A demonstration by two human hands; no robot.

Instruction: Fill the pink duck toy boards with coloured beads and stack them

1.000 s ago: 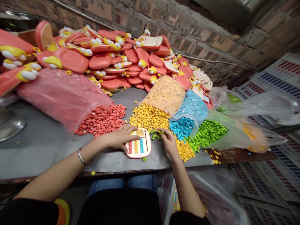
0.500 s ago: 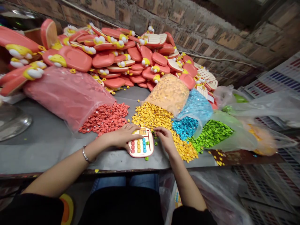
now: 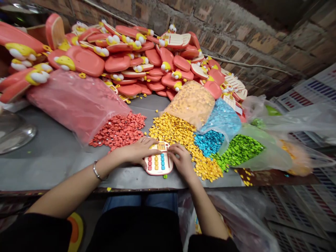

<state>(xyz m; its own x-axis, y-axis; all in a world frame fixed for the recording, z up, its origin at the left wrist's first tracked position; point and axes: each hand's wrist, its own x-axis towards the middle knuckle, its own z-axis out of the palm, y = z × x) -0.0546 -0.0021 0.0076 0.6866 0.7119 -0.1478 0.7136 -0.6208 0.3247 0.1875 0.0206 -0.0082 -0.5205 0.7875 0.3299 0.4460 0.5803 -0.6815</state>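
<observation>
One smooth, rounded board (image 3: 158, 172) bore three columns of buttons (image 3: 156, 162). Left hand (image 3: 139, 152) lay across it, fingers spread; right hand (image 3: 181, 161) bunched fingers at edge, grip unclear.

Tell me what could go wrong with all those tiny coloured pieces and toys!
A few things might. The loose green piece lies between the board and the front edge of the table, so a bump could knock it off. The yellow heap meets the green heap, so colours could get mixed up. And the red toys are piled unevenly at the back, so one might slide down.
</observation>
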